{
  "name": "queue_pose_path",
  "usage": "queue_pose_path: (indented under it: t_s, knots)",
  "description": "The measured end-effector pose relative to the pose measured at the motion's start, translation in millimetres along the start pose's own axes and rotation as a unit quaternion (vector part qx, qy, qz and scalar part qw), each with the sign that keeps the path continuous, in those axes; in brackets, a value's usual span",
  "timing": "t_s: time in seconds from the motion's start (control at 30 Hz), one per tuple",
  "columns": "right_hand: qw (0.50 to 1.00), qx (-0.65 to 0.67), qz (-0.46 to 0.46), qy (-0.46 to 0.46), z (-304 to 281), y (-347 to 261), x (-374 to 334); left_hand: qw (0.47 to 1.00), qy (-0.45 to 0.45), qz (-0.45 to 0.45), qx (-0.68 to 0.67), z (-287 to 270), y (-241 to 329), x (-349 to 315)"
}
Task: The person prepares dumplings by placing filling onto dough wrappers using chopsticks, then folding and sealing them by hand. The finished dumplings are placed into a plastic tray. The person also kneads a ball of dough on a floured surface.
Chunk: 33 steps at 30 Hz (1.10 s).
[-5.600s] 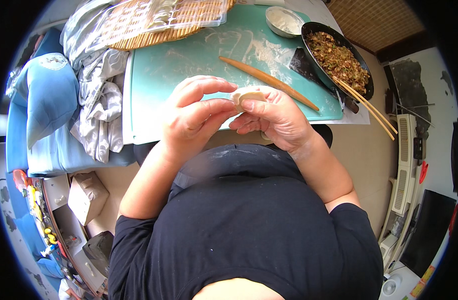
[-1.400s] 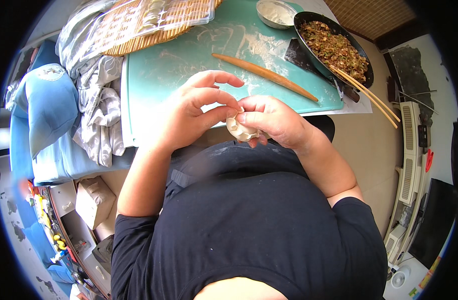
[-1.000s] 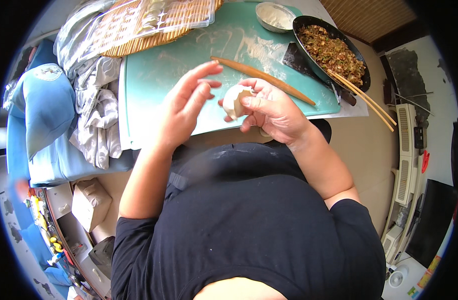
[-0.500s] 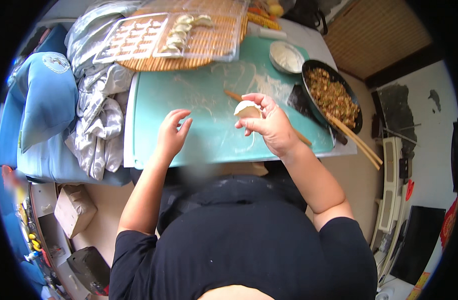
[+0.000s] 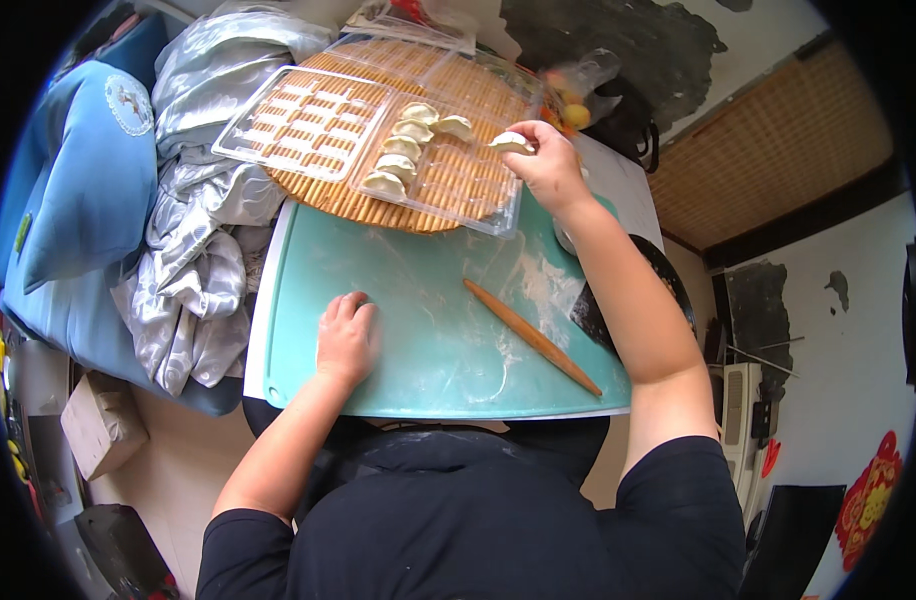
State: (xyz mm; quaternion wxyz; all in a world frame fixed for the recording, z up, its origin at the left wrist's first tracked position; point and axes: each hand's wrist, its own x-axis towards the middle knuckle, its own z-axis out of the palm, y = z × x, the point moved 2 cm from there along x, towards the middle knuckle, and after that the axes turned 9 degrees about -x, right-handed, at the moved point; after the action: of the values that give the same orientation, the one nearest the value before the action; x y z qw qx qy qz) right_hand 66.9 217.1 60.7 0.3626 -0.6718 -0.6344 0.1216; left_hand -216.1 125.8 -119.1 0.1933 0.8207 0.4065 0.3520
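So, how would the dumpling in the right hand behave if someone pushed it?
The dumpling would probably dent, since its pale wrapper looks soft and doughy. Its crescent shape suggests it would slide or rock rather than roll. It's likely light: the right hand holds it just between thumb and fingers.

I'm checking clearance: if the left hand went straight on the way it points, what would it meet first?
The left hand would likely meet the near rim of the round woven tray, across the green board; the hand's height is unclear, so it might pass above.
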Motion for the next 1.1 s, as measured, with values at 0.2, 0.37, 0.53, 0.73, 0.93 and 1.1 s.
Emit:
queue_pose_path:
  t_s: [0.2, 0.37, 0.53, 0.73, 0.93, 1.1]
  knots:
    - [0.989, -0.134, -0.051, -0.049, 49.2, 10.2, 57.3, 0.999, -0.039, -0.031, 0.001, -0.6, -0.1, 2.6]
    - [0.975, -0.192, -0.106, -0.048, 67.8, 22.7, 67.2, 0.998, -0.042, -0.048, 0.0, -2.8, 2.2, 3.6]
    - [0.969, -0.19, -0.146, -0.053, 66.8, 25.8, 65.2, 0.998, -0.035, -0.044, 0.008, -3.9, 4.1, 5.6]
    - [0.971, -0.177, -0.155, -0.031, 58.5, 19.2, 58.4, 0.997, -0.055, -0.052, 0.002, -4.0, 3.8, 6.6]
    - [0.988, 0.038, -0.023, 0.147, 20.2, 45.3, 31.8, 0.998, -0.045, -0.043, 0.014, -1.6, 3.1, 4.0]
    - [0.924, 0.241, 0.262, 0.14, 35.2, 90.2, -44.3, 0.998, -0.038, -0.041, 0.003, -1.8, 6.9, 4.1]
